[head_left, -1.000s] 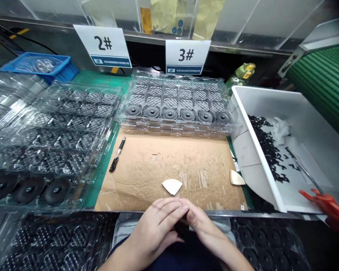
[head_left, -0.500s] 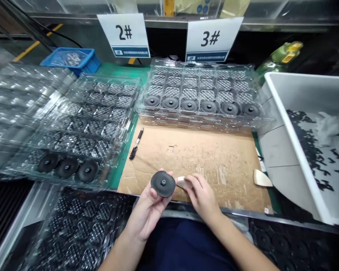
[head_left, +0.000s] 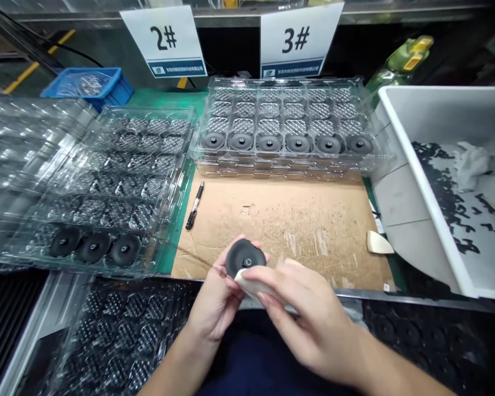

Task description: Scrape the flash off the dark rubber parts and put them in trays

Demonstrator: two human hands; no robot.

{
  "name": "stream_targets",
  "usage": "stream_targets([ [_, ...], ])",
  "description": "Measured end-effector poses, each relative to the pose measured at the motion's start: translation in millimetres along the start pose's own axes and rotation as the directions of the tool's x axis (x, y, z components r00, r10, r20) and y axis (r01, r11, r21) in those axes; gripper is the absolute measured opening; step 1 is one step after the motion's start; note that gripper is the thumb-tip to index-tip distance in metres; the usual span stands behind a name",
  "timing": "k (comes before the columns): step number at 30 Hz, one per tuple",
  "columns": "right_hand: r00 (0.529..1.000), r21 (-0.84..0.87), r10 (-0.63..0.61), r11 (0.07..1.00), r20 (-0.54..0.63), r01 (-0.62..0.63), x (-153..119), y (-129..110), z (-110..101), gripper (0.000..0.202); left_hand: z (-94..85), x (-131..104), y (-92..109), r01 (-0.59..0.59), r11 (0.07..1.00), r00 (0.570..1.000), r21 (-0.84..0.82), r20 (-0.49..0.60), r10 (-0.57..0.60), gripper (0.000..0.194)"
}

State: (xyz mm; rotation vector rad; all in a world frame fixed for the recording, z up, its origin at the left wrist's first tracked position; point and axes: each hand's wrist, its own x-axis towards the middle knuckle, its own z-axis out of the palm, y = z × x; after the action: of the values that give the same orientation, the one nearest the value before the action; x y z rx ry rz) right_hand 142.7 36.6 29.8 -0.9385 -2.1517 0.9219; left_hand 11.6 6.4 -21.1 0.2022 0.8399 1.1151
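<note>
A round black disc-shaped part (head_left: 240, 254) with a small raised hub in its middle rests in my left hand (head_left: 214, 300), whose fingers close round its rim. My right hand (head_left: 309, 308) grips a pale, cream-coloured piece (head_left: 249, 284), perhaps a sponge or pad; its tip lies against the near face of the disc, just below the hub. My fingers cover much of the pale piece. Both hands are over the near edge of a cardboard sheet (head_left: 272, 220).
A clear tray (head_left: 379, 148) holds a front row of black discs at the back. Another tray (head_left: 148, 264) at left holds three discs. A pen (head_left: 195, 206) and a second pale piece (head_left: 378, 243) lie around the cardboard. A white bin (head_left: 421, 220) with black scraps stands at right.
My right hand has brought the pale piece from beside the disc onto its face. The disc has tilted and shifted slightly right and up. The whole view has moved a little.
</note>
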Motion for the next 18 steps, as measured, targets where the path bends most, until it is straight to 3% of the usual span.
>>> stream_targets([
  [2, 1.0, -0.039, 0.008, 0.999, -0.022, -0.009, 3.1, 0.1, -0.6, 0.027, 4.1, 0.4, 1.1, -0.031, 0.999, 1.0, 0.027, -0.002, 0.031, 0.051],
  [5, 0.983, -0.115, -0.021, 0.993, -0.184, 0.0, 1.9, 1.0, 1.5, 0.03, 8.0, 0.5, 5.3, -0.035, 0.997, 0.999, 0.067, 0.043, 0.032, 0.043],
  [10, 0.99, -0.054, -0.074, 0.996, -0.12, 0.068, -7.6, -2.0, 4.6, 0.031, 6.6, -0.3, 11.0, -0.044, 0.997, 0.997, 0.069, 0.058, 0.04, 0.059],
  [14, 0.971, -0.088, -0.03, 0.996, -0.239, 0.01, 0.3, -0.5, -1.1, 0.03, 12.1, 0.0, 9.0, -0.038, 0.993, 0.996, 0.111, 0.083, 0.029, 0.051],
  [18, 0.997, 0.0, -0.028, 1.0, -0.071, 0.028, -18.2, -1.4, -13.1, 0.031, 13.2, -1.6, 14.6, 0.019, 0.996, 0.991, 0.084, 0.13, -0.03, 0.057],
])
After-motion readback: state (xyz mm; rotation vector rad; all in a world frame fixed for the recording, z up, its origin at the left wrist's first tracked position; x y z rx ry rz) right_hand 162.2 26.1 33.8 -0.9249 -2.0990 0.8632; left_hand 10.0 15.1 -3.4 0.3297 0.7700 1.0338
